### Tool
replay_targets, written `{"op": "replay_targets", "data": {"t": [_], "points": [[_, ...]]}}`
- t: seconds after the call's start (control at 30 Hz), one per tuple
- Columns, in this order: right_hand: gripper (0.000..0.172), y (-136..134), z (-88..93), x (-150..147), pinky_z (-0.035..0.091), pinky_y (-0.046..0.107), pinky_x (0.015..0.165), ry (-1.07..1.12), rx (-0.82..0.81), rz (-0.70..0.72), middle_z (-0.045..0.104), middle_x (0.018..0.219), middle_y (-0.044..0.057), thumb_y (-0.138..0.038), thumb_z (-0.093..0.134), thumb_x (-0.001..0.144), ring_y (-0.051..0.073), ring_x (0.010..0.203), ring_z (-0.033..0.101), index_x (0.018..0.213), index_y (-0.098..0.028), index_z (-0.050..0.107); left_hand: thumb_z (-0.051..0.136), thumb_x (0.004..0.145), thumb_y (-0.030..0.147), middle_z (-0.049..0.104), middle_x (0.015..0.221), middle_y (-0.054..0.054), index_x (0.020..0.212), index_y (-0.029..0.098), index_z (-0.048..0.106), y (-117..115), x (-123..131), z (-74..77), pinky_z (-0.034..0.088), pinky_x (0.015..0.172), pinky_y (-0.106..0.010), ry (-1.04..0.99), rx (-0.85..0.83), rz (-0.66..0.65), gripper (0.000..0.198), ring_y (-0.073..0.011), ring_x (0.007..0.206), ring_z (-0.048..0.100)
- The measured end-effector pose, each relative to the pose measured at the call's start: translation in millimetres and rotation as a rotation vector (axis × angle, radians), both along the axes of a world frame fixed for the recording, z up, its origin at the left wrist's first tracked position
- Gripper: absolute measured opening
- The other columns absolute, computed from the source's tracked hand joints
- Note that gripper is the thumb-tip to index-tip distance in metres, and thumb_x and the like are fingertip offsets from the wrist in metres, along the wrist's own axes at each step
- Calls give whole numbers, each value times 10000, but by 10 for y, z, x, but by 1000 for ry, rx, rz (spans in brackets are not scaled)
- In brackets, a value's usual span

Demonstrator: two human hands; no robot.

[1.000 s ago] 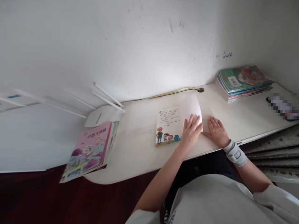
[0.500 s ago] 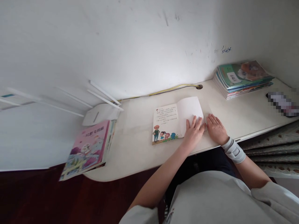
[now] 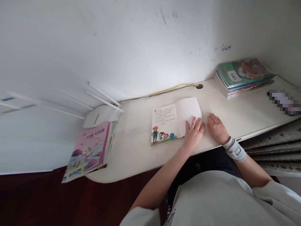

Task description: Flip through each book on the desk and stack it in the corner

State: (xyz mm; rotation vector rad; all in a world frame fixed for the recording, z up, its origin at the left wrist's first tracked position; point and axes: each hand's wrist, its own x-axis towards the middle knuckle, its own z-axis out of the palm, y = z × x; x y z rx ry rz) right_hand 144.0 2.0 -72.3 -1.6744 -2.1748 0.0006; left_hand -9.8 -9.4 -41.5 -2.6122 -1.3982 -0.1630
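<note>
An open picture book (image 3: 164, 124) lies on the white desk, its left page showing printed text and cartoon figures, its right page blank where visible. My left hand (image 3: 194, 133) rests with spread fingers on the lower part of the blank page, covering its bottom right corner. Just right of the book, my right hand (image 3: 217, 128) lies flat on the desk, palm down, apart from the pages. A grey wrist brace (image 3: 234, 150) is wrapped around my right wrist.
At the desk's left end stands a pile of books (image 3: 89, 147) with a pink cover on top. Another book stack (image 3: 242, 75) sits at the back right, near a blurred phone (image 3: 283, 102). A yellow cable (image 3: 169, 90) runs along the wall into a desk hole.
The book and my left hand have shifted slightly left, away from my right hand, leaving a wider gap. The whole view has also moved a little.
</note>
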Motion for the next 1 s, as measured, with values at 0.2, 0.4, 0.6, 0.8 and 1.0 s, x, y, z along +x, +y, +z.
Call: {"op": "replay_targets", "data": {"t": [0.2, 0.4, 0.6, 0.8, 1.0], "points": [[457, 12, -11, 5, 341, 422, 1061, 72, -6, -9, 476, 1347, 225, -236, 311, 928, 275, 1295, 403, 1278, 4, 479, 289, 901, 81, 434, 1404, -167, 1306, 112, 476, 7, 34, -56, 311, 1034, -598, 10, -28, 26, 447, -292, 1332, 350], [522, 15, -50, 15, 350, 467, 1044, 80, 28, 27, 500, 1321, 229, -367, 382, 911, 297, 1284, 416, 1304, -31, 455, 286, 902, 93, 419, 1406, -192, 1313, 75, 462, 10, 62, -53, 322, 1038, -564, 5, -37, 44, 448, -278, 1329, 361], [470, 10, -7, 9, 338, 421, 1061, 56, 0, -3, 500, 1326, 212, -231, 399, 873, 277, 1282, 416, 1282, -11, 471, 285, 903, 89, 495, 1340, -206, 1262, 57, 515, -108, 117, -6, 332, 1034, -551, 7, -44, 45, 428, -279, 1287, 422], [477, 3, 25, 24, 338, 415, 1064, 89, -19, 14, 495, 1334, 206, -183, 344, 886, 263, 1284, 414, 1320, -7, 432, 309, 900, 91, 532, 1304, -201, 1222, 77, 551, -173, 169, 49, 353, 1006, -570, -27, -48, 37, 403, -287, 1250, 465], [450, -14, 61, 50, 351, 432, 1042, 52, -3, 54, 494, 1341, 181, -274, 341, 934, 267, 1273, 427, 1343, -123, 455, 333, 896, 102, 499, 1336, -207, 1254, 20, 506, -85, 144, -90, 363, 1049, -467, -135, -2, 39, 406, -262, 1275, 439]]}}
